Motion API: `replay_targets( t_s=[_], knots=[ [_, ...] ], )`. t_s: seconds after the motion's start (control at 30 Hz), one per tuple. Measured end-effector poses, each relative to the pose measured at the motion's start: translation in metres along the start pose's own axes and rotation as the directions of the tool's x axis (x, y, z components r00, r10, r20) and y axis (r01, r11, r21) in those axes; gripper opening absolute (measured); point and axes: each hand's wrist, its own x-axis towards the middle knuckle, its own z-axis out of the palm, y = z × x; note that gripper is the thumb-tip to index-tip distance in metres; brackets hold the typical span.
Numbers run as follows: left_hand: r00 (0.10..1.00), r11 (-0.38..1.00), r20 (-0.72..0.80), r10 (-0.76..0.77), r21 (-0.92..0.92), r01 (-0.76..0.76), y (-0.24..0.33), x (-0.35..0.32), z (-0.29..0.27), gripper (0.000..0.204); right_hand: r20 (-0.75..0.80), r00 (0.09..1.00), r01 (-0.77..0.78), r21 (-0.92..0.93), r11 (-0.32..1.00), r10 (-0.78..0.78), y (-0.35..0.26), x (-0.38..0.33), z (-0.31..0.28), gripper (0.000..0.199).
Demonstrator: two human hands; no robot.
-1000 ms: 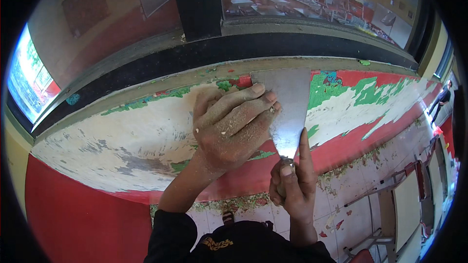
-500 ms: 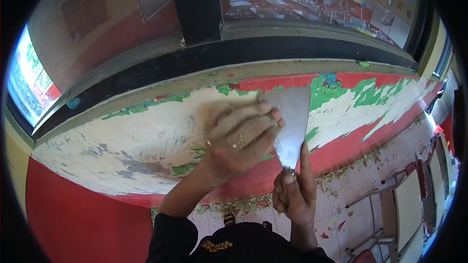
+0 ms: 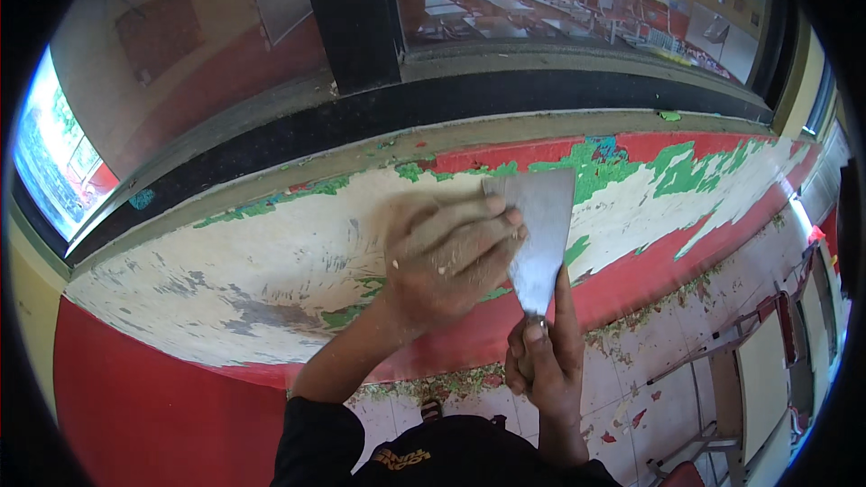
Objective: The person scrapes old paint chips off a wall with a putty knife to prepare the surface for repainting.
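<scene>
Clasping the handle of a scraper [image 3: 543, 252], the right hand [image 3: 548, 361] has its thumb laid along the top and its forefinger stretched up beside the blade; the grip there looks firm, with fingers curled round most of the handle. The left hand [image 3: 442, 261], slightly blurred and dusty with pale specks, clenches nothing; its fingertips rest on the left part of the blade's face, though where its thumb sits I cannot tell. The scraper lies over the wall below the window, its wide edge pointing up, just under a strip of red paint [image 3: 505, 155]; green paint [image 3: 677, 169] shows to the right, and bare pale wall [image 3: 298, 221] to the left.

The step in hand looks to be scraping old paint off that wall; the next move seems to call for setting the edge under the red strip and pushing upward, the left fingers keeping the blade flat.

Further out, a narrow sill [image 3: 361, 153] runs above, bearing a green scrap [image 3: 668, 115]; over it is a black window frame [image 3: 505, 95]; below, flakes [image 3: 451, 385] litter the tiled floor [image 3: 654, 343]; folded-looking furniture [image 3: 762, 379] stands at the right.
</scene>
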Motion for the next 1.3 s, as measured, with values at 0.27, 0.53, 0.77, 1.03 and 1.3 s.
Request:
replay_targets(
  t_s=[0.27,0.53,0.77,1.03,1.3],
  knots=[
    [0.998,0.999,0.041,-0.039,-0.029,0.04,0.007,-0.002,0.002,0.009,-0.044,0.999,-0.007,-0.061,0.998,0.004,-0.001,-0.005,-0.003,0.062],
    [0.999,0.999,-0.023,-0.027,0.024,0.028,0.003,0.007,0.005,0.011,-0.008,1.0,0.012,-0.036,0.999,-0.013,-0.003,-0.001,-0.006,0.063],
    [0.998,0.998,-0.023,-0.066,-0.021,0.066,0.012,-0.003,0.005,0.01,-0.022,0.996,-0.083,-0.023,0.996,0.082,-0.007,-0.011,-0.012,0.063],
    [0.996,0.996,0.011,-0.084,-0.003,0.084,0.009,-0.003,0.007,0.02,0.022,1.0,0.024,-0.114,0.993,-0.022,-0.009,-0.003,-0.015,0.063],
    [0.995,0.997,-0.065,-0.081,-0.017,0.08,0.009,-0.005,0.008,0.011,0.024,1.0,0.018,-0.125,0.992,-0.015,-0.01,-0.003,-0.015,0.062]
  ],
)
